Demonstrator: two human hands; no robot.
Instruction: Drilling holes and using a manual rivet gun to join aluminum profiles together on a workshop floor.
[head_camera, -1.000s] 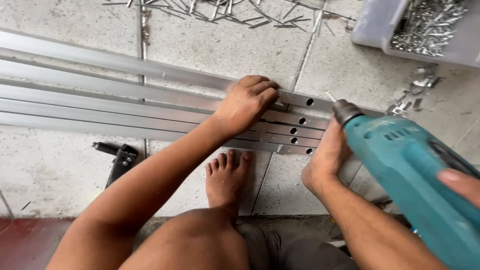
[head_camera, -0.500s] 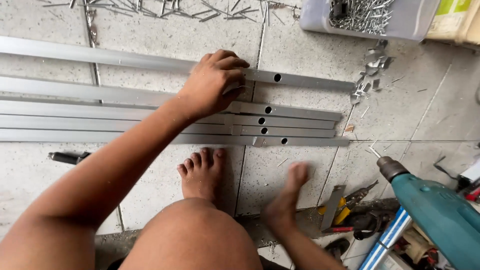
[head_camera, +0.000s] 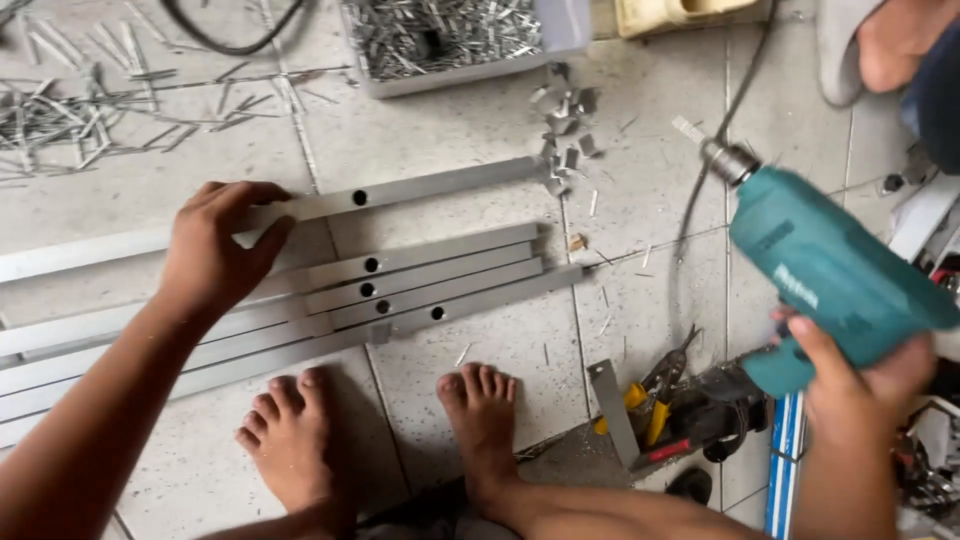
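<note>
On the tiled floor (head_camera: 470, 130), hands apart: left (head_camera: 215, 250) presses metal strips (head_camera: 420, 275), right (head_camera: 860, 375) grips half-hidden drill (head_camera: 830, 270).

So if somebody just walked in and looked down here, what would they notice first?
Probably the big teal power drill, held up at the right by the right hand, with its bit in the air and touching nothing. Next come the long grey metal bars with round holes, lying side by side on the tiled floor, with the left hand pressing on them. Two bare feet rest just below the bars.
</note>
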